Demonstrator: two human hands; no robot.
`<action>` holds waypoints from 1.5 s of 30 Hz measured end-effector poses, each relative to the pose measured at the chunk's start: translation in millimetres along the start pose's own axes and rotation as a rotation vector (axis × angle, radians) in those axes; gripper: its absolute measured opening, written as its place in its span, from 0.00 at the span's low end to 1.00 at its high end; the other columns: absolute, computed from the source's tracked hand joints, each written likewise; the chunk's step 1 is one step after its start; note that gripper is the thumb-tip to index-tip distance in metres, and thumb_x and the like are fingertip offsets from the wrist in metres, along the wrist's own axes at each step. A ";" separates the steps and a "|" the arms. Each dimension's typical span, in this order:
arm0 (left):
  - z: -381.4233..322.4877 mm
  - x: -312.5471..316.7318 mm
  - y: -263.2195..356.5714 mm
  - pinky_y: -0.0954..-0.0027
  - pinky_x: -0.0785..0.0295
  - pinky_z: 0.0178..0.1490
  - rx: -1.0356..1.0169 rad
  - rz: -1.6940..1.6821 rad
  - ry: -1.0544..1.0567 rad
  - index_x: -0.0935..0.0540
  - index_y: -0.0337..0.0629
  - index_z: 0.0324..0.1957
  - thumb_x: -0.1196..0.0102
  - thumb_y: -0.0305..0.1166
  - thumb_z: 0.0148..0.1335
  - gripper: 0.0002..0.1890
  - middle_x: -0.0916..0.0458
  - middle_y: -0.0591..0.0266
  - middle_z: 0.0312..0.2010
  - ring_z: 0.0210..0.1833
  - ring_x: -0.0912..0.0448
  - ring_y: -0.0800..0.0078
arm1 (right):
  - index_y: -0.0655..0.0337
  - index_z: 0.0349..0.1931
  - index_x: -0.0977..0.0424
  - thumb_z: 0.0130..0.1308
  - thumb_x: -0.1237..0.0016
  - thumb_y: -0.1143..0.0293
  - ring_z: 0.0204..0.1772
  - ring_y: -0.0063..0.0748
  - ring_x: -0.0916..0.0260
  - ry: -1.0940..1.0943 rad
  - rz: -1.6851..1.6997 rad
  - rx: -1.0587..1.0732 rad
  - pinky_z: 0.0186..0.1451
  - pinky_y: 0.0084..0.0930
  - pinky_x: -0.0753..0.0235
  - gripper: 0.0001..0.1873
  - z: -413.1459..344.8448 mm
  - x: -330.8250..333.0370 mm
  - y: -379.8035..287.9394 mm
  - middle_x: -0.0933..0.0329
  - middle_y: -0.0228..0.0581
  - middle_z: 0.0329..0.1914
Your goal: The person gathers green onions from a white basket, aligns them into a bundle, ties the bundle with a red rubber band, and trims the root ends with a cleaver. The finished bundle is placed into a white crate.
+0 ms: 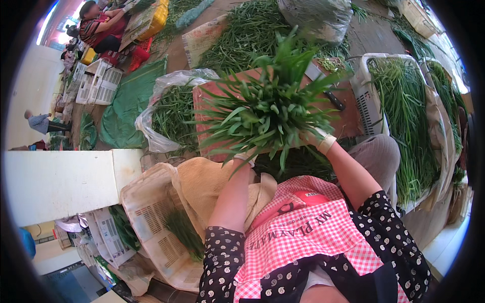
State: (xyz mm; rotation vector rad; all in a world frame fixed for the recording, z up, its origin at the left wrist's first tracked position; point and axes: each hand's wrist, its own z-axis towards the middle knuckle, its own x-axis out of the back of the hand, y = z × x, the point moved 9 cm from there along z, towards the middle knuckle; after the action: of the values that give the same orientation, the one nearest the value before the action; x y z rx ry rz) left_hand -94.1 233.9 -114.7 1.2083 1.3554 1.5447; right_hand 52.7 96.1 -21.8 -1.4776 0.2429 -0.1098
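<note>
A big bunch of long green leaves [273,110], probably garlic chives, is held upright over a reddish board [212,96]. My left hand [246,154], in a pale glove, is at the bunch's near left side, its fingers hidden by leaves. On the near right side my right hand [313,137], gloved too, grips the bunch, partly covered by leaves. A cleaver with a black handle [335,101] lies on the board's right part, its blade partly behind the leaves. Leaf scraps lie at the board's far right corner.
Crates of long greens [403,113] stand at right. A white plastic crate [151,212] with some greens is at lower left. Beyond the board lies a heap of cut leaves [246,36], beside a clear plastic bag [318,19]. A co-worker [100,28] sits at upper left.
</note>
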 end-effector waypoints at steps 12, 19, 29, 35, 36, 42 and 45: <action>24.7 -4.1 79.5 0.66 0.20 0.53 0.022 -0.277 0.254 0.17 0.38 0.57 0.37 0.22 0.65 0.18 0.13 0.58 0.50 0.50 0.15 0.66 | 0.54 0.66 0.29 0.75 0.50 0.61 0.64 0.37 0.27 -0.256 1.402 -0.646 0.75 0.43 0.33 0.22 15.5 -30.5 45.6 0.26 0.41 0.67; 29.7 -18.0 65.3 0.58 0.22 0.63 0.018 -0.592 0.219 0.21 0.38 0.64 0.45 0.38 0.74 0.22 0.17 0.51 0.57 0.56 0.17 0.59 | 0.56 0.71 0.32 0.78 0.55 0.58 0.67 0.38 0.28 0.239 0.568 -0.141 0.72 0.46 0.28 0.25 2.3 1.5 1.9 0.26 0.45 0.69; 26.2 38.6 124.9 0.64 0.22 0.55 0.086 -0.114 0.372 0.16 0.35 0.38 0.34 0.23 0.64 0.04 0.15 0.52 0.53 0.50 0.18 0.67 | 0.63 0.63 0.25 0.63 0.34 0.48 0.54 0.31 0.23 -0.008 0.207 -0.393 0.60 0.28 0.23 0.35 21.8 -18.9 -25.8 0.17 0.36 0.54; 33.3 42.5 107.5 0.72 0.23 0.49 0.274 0.341 0.385 0.16 0.34 0.40 0.34 0.27 0.66 0.07 0.14 0.63 0.37 0.35 0.22 0.80 | 0.64 0.53 0.18 0.72 0.43 0.56 0.44 0.25 0.20 -0.021 -0.385 -0.532 0.48 0.26 0.20 0.20 10.6 -7.6 -18.9 0.14 0.35 0.41; 30.9 42.8 99.9 0.72 0.23 0.49 0.326 0.312 0.368 0.16 0.34 0.40 0.34 0.27 0.66 0.07 0.14 0.62 0.38 0.36 0.21 0.79 | 0.65 0.52 0.18 0.72 0.43 0.60 0.47 0.27 0.19 0.028 -0.275 -0.490 0.51 0.26 0.20 0.18 13.2 -7.9 -21.3 0.14 0.38 0.42; 22.2 36.0 112.4 0.70 0.23 0.50 0.342 0.258 0.349 0.16 0.35 0.42 0.35 0.30 0.67 0.08 0.12 0.56 0.42 0.41 0.17 0.73 | 0.61 0.53 0.18 0.67 0.41 0.70 0.50 0.36 0.16 0.202 -0.242 -0.139 0.54 0.31 0.19 0.16 38.5 -33.0 -30.3 0.15 0.46 0.50; 20.5 29.2 117.4 0.67 0.22 0.51 0.381 0.218 0.359 0.15 0.36 0.45 0.34 0.32 0.66 0.11 0.13 0.51 0.44 0.42 0.14 0.65 | 0.64 0.52 0.19 0.68 0.44 0.69 0.48 0.39 0.16 0.217 -0.260 -0.213 0.54 0.33 0.19 0.15 43.3 -40.9 -10.8 0.14 0.47 0.46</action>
State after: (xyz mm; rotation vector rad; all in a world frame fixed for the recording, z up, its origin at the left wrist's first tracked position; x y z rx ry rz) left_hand -76.5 247.6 6.0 1.3879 1.8685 1.7709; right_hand 23.7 146.2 -4.1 -1.7061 0.2418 -0.4681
